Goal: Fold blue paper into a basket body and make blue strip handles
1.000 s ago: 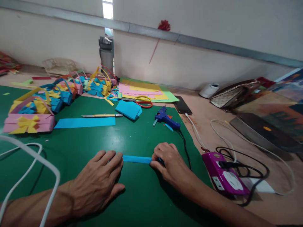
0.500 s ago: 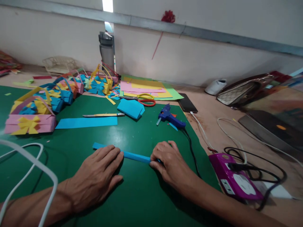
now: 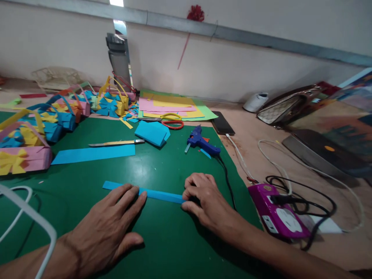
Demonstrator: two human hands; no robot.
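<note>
A narrow blue paper strip [image 3: 163, 195] lies across the green mat [image 3: 162, 240] in front of me. My left hand [image 3: 113, 221] rests flat over its left part, fingers stretched out and thumb apart. At the strip's right end, my right hand [image 3: 203, 197] pinches the paper between thumb and curled fingers, hiding that end. Beyond them are a wider blue paper strip [image 3: 95, 154], a craft knife [image 3: 116, 143] along its upper edge, and a folded blue paper piece [image 3: 151, 133]. A blue glue gun [image 3: 202, 143] lies further right.
Several small paper baskets [image 3: 27, 159] stand at the left. Scissors [image 3: 173, 121] lie by stacked coloured paper [image 3: 174, 106]. A phone [image 3: 223, 123], a purple power strip [image 3: 279, 211] and looping cables fill the right side. A white cable [image 3: 35, 217] arches over my left forearm.
The view has swung slightly right, so everything sits further left. My left hand has slid a little left along the strip, while my right hand still pinches its right end.
</note>
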